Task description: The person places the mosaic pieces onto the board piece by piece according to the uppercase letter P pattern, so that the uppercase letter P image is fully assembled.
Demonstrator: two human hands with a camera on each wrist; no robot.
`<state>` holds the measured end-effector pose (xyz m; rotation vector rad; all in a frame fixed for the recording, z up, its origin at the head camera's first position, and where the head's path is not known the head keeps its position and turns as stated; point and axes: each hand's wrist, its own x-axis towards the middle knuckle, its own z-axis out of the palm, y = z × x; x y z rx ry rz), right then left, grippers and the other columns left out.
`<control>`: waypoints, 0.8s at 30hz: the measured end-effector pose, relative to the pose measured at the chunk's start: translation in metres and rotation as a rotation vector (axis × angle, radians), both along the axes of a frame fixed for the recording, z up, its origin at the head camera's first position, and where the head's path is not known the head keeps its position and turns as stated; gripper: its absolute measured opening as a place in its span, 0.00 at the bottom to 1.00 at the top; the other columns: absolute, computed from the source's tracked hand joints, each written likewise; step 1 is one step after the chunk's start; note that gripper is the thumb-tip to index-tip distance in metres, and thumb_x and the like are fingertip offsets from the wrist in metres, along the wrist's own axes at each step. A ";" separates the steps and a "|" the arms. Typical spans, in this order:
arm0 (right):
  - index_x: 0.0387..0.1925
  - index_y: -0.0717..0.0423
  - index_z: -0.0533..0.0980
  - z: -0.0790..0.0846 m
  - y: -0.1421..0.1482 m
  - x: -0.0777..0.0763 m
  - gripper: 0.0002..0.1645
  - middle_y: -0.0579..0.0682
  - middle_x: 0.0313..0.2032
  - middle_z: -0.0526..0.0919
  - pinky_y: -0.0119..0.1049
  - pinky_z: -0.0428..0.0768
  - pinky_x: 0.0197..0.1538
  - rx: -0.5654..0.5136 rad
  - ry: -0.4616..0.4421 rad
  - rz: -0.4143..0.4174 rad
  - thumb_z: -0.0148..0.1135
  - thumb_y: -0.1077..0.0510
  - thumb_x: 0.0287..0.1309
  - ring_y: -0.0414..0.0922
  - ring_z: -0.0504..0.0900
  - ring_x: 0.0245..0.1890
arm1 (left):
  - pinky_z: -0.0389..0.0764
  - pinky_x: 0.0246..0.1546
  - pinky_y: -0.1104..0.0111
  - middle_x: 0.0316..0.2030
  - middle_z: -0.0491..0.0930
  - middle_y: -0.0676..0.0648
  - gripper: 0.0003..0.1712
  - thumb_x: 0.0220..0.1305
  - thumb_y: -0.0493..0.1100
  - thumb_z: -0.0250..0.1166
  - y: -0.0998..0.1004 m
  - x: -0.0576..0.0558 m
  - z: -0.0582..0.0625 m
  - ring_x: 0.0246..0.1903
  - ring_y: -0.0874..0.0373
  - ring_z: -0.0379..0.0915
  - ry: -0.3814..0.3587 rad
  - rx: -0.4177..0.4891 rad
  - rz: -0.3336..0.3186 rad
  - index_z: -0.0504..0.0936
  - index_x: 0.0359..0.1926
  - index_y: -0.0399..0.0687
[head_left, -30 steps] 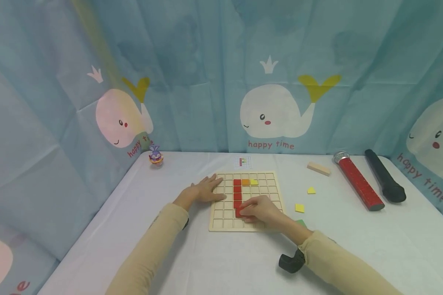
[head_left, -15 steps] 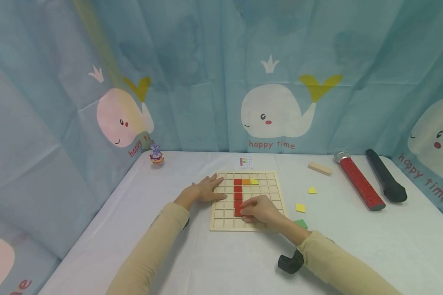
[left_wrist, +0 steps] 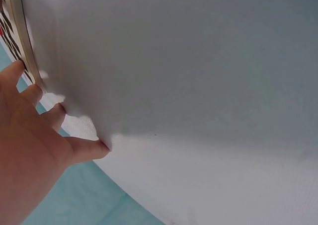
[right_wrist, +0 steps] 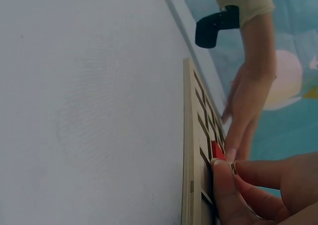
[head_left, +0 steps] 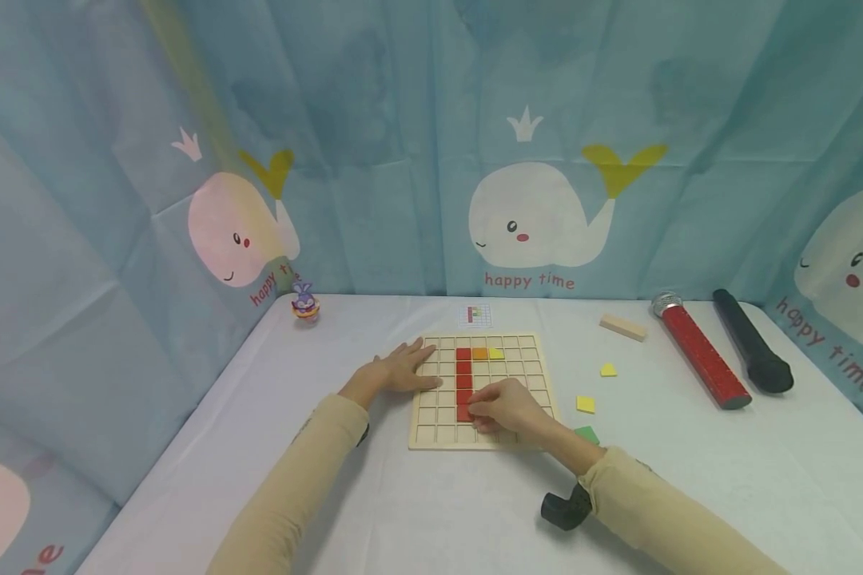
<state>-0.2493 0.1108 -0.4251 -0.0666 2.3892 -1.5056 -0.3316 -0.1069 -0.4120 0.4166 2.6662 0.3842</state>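
Note:
On the wooden grid board [head_left: 431, 437], a column of several red square tiles runs toward the person, with an orange tile [head_left: 480, 354] and a yellow tile [head_left: 497, 354] beside the farthest one. My right hand [head_left: 507, 409] pinches the right edge of the nearest red tile [head_left: 463, 413], which lies in line with the column. In the right wrist view, the fingertips partly cover that red tile [right_wrist: 217, 149]. My left hand [head_left: 401, 369] rests on the board's left edge with spread fingers, also seen in the left wrist view.
A printed pattern card [head_left: 475, 316] lies behind the board. To the right are yellow pieces [head_left: 586, 405], a green piece [head_left: 586, 435], a wooden block [head_left: 622, 327], a red microphone [head_left: 705, 355] and a black microphone [head_left: 751, 343]. A purple toy [head_left: 305, 303] stands back left.
The nearest red tile has shifted slightly upward into line with the column and now sits in its grid square. The left hand has stayed in place on the board.

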 end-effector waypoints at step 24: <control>0.45 0.63 0.81 -0.002 0.004 -0.003 0.13 0.51 0.33 0.83 0.34 0.82 0.35 -0.073 0.011 0.024 0.62 0.59 0.62 0.43 0.81 0.29 | 0.38 0.63 0.37 0.75 0.39 0.48 0.48 0.62 0.69 0.54 -0.001 -0.001 -0.004 0.72 0.48 0.32 0.001 -0.005 0.007 0.48 0.75 0.59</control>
